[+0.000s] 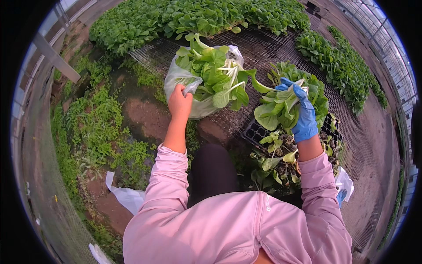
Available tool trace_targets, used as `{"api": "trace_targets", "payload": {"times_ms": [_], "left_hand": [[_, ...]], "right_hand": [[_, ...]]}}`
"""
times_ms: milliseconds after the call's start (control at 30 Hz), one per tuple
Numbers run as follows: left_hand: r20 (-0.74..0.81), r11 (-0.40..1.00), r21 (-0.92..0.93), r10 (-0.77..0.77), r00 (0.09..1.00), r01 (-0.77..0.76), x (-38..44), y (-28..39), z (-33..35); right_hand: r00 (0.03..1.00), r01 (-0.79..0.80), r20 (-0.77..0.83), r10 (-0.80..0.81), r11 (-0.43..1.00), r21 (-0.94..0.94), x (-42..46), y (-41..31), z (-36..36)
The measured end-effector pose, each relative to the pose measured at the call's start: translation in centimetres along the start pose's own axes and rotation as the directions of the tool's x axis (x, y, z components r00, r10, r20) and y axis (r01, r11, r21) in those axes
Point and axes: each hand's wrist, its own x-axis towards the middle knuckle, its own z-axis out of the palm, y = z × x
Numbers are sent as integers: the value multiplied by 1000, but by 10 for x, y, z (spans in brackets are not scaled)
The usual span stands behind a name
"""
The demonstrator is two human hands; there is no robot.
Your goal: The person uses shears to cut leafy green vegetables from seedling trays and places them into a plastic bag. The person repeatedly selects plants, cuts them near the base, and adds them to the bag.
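Observation:
My bare left hand (pixel 180 102) grips the near edge of a translucent plastic bag (pixel 173 77). Leafy greens with pale stems (pixel 214 71) fill the bag and spill over its right side. In a blue glove, my right hand (pixel 304 114) is shut on a bunch of leafy greens (pixel 282 105), held to the right of the bag. One long leaf of that bunch reaches left towards the bag's greens. Below and behind the right hand sits a black cell tray (pixel 253 132), partly hidden by leaves, soil and the hand.
Dense seedlings (pixel 197 16) cover the far end of the wire mesh bench (pixel 263 44). Another row of seedlings (pixel 336 69) stands at the right. Loose uprooted plants (pixel 277 160) lie near my right forearm. Weeds (pixel 99 122) grow on the ground at left, near a metal post (pixel 56 57).

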Motion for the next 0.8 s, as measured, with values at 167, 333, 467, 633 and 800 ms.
{"api": "trace_targets", "payload": {"times_ms": [167,333,467,633,800], "left_hand": [[-23,918,-391,-76,997,61,-11,-30,11],[-68,901,-424,67,995,-90,-15,-25,11],[97,685,-722,-36,995,95,-6,-42,9],[260,241,-940,45,964,242,-16,-7,-12],[73,461,-886,27,997,52,-18,-24,-10]], "right_hand": [[912,408,221,-344,815,-412,107,26,54],[691,649,643,-331,-110,-753,145,74,126],[707,664,705,-53,-292,-688,152,116,142],[697,708,691,192,-338,-620,147,152,128],[657,753,697,288,-310,-581,144,163,128]]}}
